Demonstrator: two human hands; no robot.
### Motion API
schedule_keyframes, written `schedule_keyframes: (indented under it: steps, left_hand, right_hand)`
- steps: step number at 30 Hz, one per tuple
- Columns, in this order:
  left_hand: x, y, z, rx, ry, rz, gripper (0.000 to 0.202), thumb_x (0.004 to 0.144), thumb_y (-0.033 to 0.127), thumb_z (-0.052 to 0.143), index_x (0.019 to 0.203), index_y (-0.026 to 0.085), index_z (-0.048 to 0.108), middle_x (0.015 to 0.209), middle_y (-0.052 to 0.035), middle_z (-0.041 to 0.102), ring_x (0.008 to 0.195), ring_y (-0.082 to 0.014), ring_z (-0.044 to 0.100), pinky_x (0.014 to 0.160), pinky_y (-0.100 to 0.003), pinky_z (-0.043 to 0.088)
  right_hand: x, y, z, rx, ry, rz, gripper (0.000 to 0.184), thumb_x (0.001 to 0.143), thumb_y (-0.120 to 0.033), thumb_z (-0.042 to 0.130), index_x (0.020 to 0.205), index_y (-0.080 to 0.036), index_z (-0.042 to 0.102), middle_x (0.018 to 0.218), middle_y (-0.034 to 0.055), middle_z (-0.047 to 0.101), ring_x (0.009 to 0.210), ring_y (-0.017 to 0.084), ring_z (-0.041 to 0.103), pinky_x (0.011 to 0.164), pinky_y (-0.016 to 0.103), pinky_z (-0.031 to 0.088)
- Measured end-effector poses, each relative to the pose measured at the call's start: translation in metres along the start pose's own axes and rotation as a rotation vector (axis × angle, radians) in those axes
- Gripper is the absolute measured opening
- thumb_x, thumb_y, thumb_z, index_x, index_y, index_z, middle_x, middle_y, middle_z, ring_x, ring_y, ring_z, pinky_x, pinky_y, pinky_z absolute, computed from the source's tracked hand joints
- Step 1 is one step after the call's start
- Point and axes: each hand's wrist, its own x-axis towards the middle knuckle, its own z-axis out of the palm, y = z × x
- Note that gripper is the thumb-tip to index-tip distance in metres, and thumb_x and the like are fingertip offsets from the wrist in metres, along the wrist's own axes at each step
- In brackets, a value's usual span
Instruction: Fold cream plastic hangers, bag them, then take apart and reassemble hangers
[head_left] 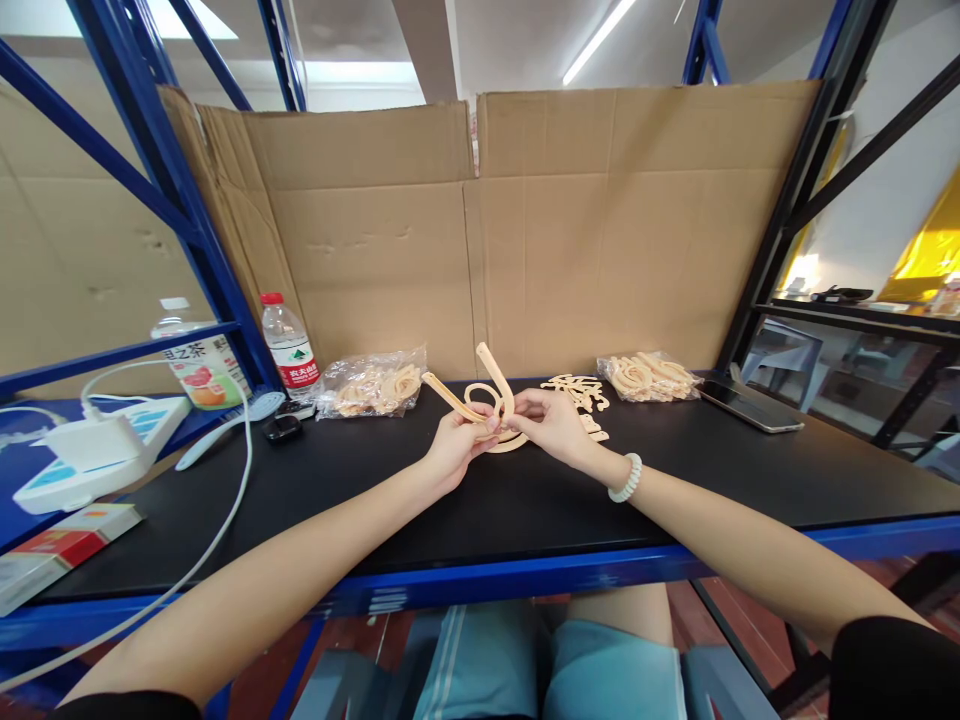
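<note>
Above the middle of the black tabletop, my two hands meet at a pale wooden assembly with curved strips [496, 372]. My left hand [459, 442] has its fingers closed round the lower left of it, where one strip sticks out to the upper left. From the other side, my right hand [553, 425] pinches the piece near the base of its tall upright strip. A ring-like curve shows between the strips. The exact joint under my fingertips is hidden. Just behind my right hand lie flat, branching wooden cutouts [577, 390].
Clear bags of wooden pieces [375, 384] [649, 377] stand at the back. A red-capped water bottle [291, 345], a white brush [225, 430], a power strip [105, 455] with a cable and a small box [64, 545] are leftward; a phone [750, 403] lies right. Cardboard walls the back.
</note>
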Motion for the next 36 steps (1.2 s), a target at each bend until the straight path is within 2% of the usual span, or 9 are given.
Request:
schedule_keyframes:
  steps: [3,6,10,13,18,21,25,30,36]
  left_hand:
    - [0.001,0.003,0.002,0.002,-0.003,-0.010,0.036,0.049,0.023,0.089,0.072,0.015,0.062,0.069,0.0005,0.065,0.070,-0.0123,0.065,0.064,-0.022,0.051]
    - [0.003,0.007,0.002,0.012,-0.022,-0.024,0.033,0.053,0.023,0.088,0.074,0.013,0.064,0.066,-0.0006,0.064,0.064,-0.0108,0.063,0.063,-0.022,0.052]
    - [0.009,0.012,-0.002,0.018,0.002,-0.029,0.027,0.060,0.023,0.086,0.074,0.013,0.065,0.061,0.0012,0.060,0.059,-0.0085,0.060,0.061,-0.021,0.053]
    - [0.018,0.016,-0.011,0.026,0.025,-0.025,0.023,0.065,0.022,0.084,0.073,0.014,0.064,0.064,0.0011,0.062,0.059,-0.0070,0.060,0.063,-0.020,0.054]
    - [0.035,0.032,-0.033,0.148,-0.024,-0.027,0.019,0.067,0.019,0.081,0.072,0.014,0.064,0.068,-0.0024,0.064,0.062,-0.0101,0.064,0.062,-0.020,0.055]
    - [0.040,0.042,-0.047,0.289,-0.090,0.016,0.016,0.067,0.019,0.080,0.071,0.015,0.064,0.071,-0.0035,0.067,0.068,-0.0114,0.066,0.065,-0.020,0.055]
    - [0.039,0.049,-0.055,0.585,-0.263,0.084,0.016,0.062,0.021,0.082,0.067,0.015,0.068,0.068,-0.0052,0.068,0.066,-0.0152,0.065,0.063,-0.024,0.051]
    - [0.028,0.056,-0.047,0.926,-0.437,0.222,0.014,0.054,0.017,0.083,0.058,0.017,0.070,0.064,-0.0013,0.065,0.062,-0.0143,0.057,0.061,-0.023,0.039]
    - [0.017,0.061,-0.035,1.386,-0.591,0.489,0.004,0.070,0.025,0.072,0.068,0.022,0.071,0.072,-0.0001,0.066,0.071,-0.0169,0.058,0.067,-0.024,0.037]
  right_hand:
    - [0.003,0.001,0.000,0.001,0.045,0.016,0.022,0.065,-0.033,0.075,0.075,-0.016,0.065,0.075,0.0046,0.070,0.072,0.020,0.068,0.071,0.034,0.058]
    - [0.010,-0.002,-0.006,0.042,0.038,0.101,0.029,0.059,-0.036,0.080,0.072,-0.017,0.063,0.072,0.0036,0.067,0.067,0.018,0.066,0.068,0.032,0.058]
    - [0.020,-0.007,-0.033,0.125,0.087,0.185,0.036,0.059,-0.039,0.082,0.080,-0.015,0.065,0.075,0.0037,0.066,0.066,0.014,0.062,0.061,0.027,0.056]
    - [0.025,-0.008,-0.063,0.126,-0.008,0.249,0.037,0.060,-0.040,0.083,0.081,-0.015,0.065,0.069,0.0021,0.065,0.061,0.011,0.061,0.055,0.023,0.053]
    - [0.026,-0.012,-0.105,-0.124,-0.189,0.245,0.034,0.062,-0.037,0.082,0.076,-0.014,0.062,0.065,0.0044,0.068,0.059,0.013,0.064,0.054,0.023,0.050]
    - [0.023,-0.014,-0.119,-0.247,-0.289,0.251,0.034,0.061,-0.037,0.082,0.075,-0.014,0.060,0.066,0.0040,0.068,0.059,0.015,0.064,0.054,0.025,0.049]
    - [0.020,-0.009,-0.129,-0.368,-0.462,0.314,0.035,0.060,-0.040,0.080,0.071,-0.016,0.056,0.060,0.0029,0.067,0.059,0.016,0.064,0.056,0.027,0.048]
    - [0.020,-0.003,-0.129,-0.535,-0.594,0.307,0.036,0.060,-0.042,0.079,0.070,-0.016,0.055,0.059,0.0009,0.065,0.056,0.014,0.060,0.051,0.024,0.040]
    - [0.019,-0.007,-0.128,-0.597,-0.691,0.329,0.037,0.059,-0.044,0.078,0.071,-0.016,0.057,0.062,0.0012,0.066,0.059,0.015,0.060,0.055,0.024,0.041]
